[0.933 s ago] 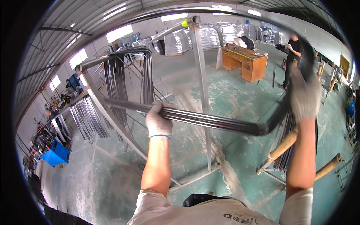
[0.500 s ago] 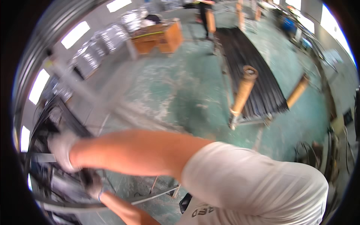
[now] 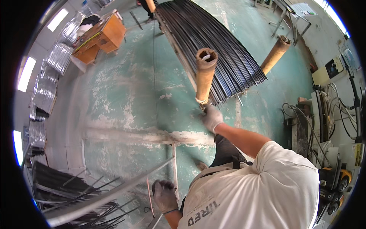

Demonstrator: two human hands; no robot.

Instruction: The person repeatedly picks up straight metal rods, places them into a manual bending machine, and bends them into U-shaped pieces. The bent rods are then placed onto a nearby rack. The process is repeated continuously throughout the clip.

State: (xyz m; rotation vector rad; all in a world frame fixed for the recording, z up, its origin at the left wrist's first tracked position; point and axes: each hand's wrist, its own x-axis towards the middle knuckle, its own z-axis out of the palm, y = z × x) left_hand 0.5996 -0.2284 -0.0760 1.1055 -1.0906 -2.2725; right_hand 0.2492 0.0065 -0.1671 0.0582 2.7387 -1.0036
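Note:
My right hand [image 3: 212, 117], in a pale work glove, is closed around the corner of a rack, just below an upright cardboard tube [image 3: 204, 78]; the fingers are partly hidden. Long black strips [image 3: 213, 49] lie side by side on this rack, their ends toward me. My left hand [image 3: 166, 196], gloved too, is low in front of my body with curled fingers. Something dark shows at its fingertips, and I cannot make out whether it is a held thing or part of the glove. A pale metal bar [image 3: 126, 187] runs beside it.
More black strips [image 3: 57, 183] lie in a pile at lower left. A second cardboard tube [image 3: 276, 53] stands at the rack's right side. A wooden desk [image 3: 101, 36] and silver-wrapped bundles [image 3: 47, 91] are at far left. Hoses and equipment [image 3: 328, 114] line the right wall. Another person [image 3: 148, 7] stands at the back.
My right hand has swung from the pile at left over to the rack's near corner. My left hand has come back from that pile toward my body. The view has turned.

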